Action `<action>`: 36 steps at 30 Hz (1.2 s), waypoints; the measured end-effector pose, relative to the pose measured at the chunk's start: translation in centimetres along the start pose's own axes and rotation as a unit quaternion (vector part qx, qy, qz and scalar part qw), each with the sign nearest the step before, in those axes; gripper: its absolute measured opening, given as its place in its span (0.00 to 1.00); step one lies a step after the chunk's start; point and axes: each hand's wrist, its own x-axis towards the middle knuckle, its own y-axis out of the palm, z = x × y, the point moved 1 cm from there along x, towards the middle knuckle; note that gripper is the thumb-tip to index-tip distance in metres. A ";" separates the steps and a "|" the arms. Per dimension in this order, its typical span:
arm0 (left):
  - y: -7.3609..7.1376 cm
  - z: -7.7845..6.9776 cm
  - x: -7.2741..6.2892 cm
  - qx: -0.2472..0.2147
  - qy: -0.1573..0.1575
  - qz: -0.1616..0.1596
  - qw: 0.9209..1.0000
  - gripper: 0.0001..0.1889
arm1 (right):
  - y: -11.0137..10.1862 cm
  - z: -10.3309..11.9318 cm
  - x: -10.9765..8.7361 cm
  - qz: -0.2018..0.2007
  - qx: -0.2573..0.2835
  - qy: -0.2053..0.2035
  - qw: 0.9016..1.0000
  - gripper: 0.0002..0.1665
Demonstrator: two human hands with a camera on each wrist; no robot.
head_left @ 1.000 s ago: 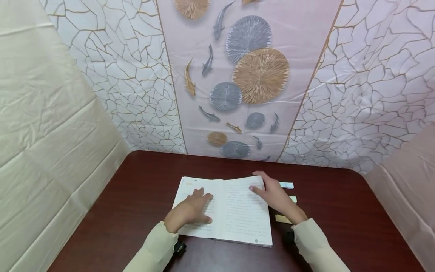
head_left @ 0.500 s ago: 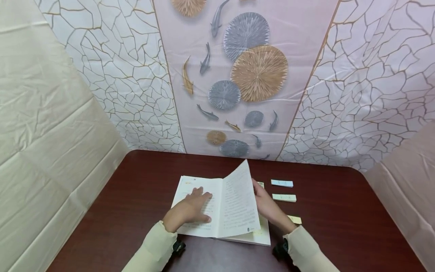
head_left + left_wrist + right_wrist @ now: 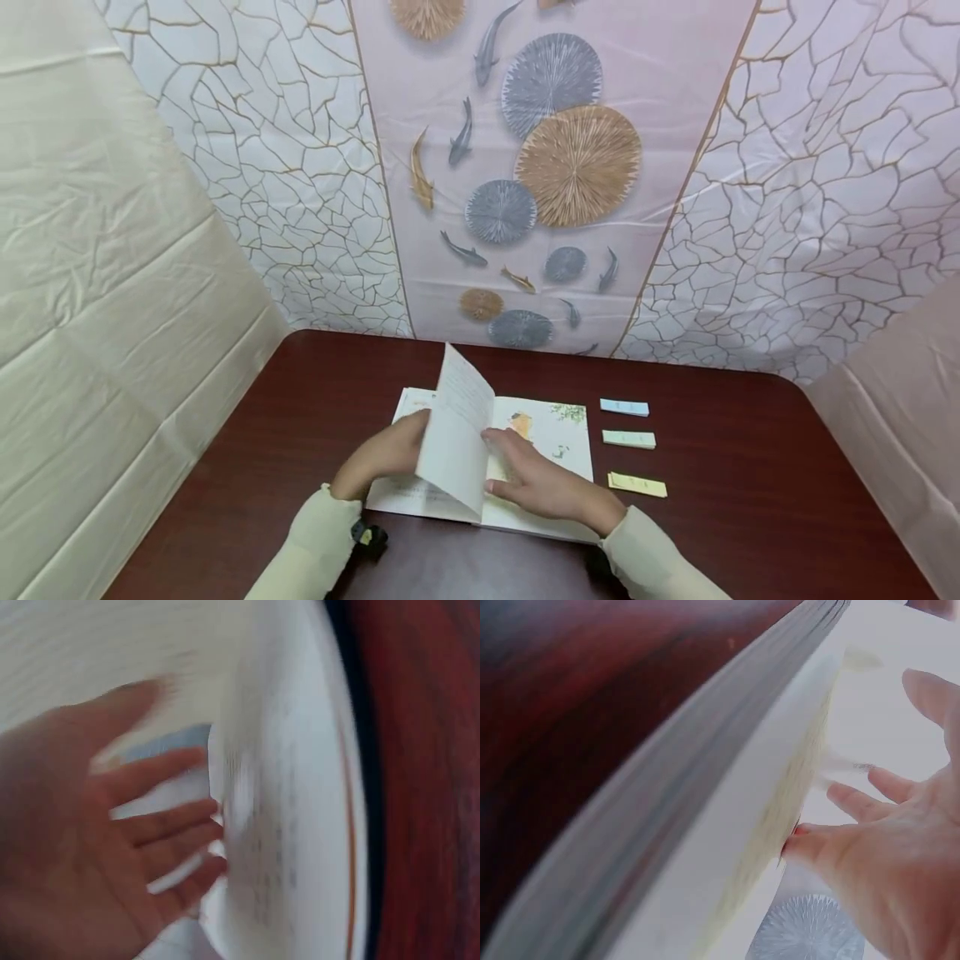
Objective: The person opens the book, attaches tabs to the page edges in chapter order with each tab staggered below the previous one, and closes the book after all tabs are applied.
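An open book (image 3: 573, 442) lies on the dark red table, its right page printed with a small orange and green picture. One leaf (image 3: 456, 446) stands up near the spine, leaning left. My left hand (image 3: 382, 457) is over the left page, its fingertips hidden behind that leaf in the head view. In the left wrist view the left hand (image 3: 90, 832) has its fingers extended and spread beside blurred printed paper. My right hand (image 3: 547, 487) is over the right page, fingertips by the raised leaf. The right wrist view shows the right hand (image 3: 900, 840) with fingers spread.
Right of the book, three small stacks of paper strips lie in a column: blue (image 3: 624, 407), green (image 3: 628, 438) and yellow (image 3: 637, 485). The table (image 3: 735, 467) meets a patterned cloth backdrop (image 3: 480, 275) behind and pale cloth at both sides.
The leaf has swung from the right side up past the spine toward the left. My right hand followed it leftward from the book's right edge; the left hand shifted slightly left.
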 end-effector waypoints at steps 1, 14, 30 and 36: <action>-0.5 0.5 -0.1 -0.055 -0.009 -0.028 0.998 0.19 | 0.1 0.0 0.0 0.006 -0.005 -0.002 1.000 0.44; -5.2 -0.4 -2.3 -0.030 -0.131 -0.122 0.983 0.16 | 0.6 0.7 0.1 0.033 -0.068 0.001 0.997 0.46; -3.4 2.5 -3.0 0.053 -0.200 -0.119 0.971 0.22 | 0.8 0.7 0.2 0.067 -0.109 -0.002 0.992 0.48; -2.7 2.4 -2.9 0.114 -0.204 -0.145 0.962 0.14 | 0.8 1.0 0.2 0.073 -0.135 -0.002 0.988 0.47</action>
